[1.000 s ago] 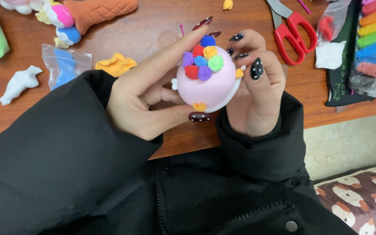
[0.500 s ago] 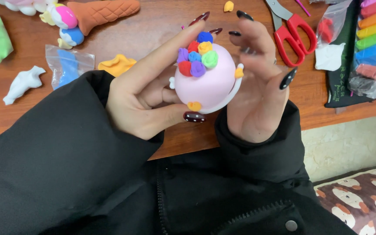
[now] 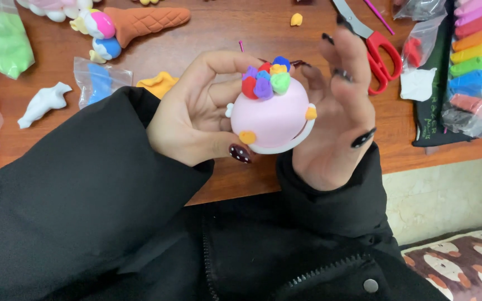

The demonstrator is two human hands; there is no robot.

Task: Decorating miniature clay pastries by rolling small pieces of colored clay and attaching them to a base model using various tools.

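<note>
Centre frame, our left hand [image 3: 196,120] grips the decorated pink clay cake [image 3: 269,120], right hand [image 3: 336,111] fingers spread loose behind; it looks nearly finished.

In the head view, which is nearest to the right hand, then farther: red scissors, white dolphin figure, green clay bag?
From the right hand:
1. Red scissors, just above it, slightly right.
2. White dolphin figure, far left on the table.
3. Green clay bag, top left corner.
</note>
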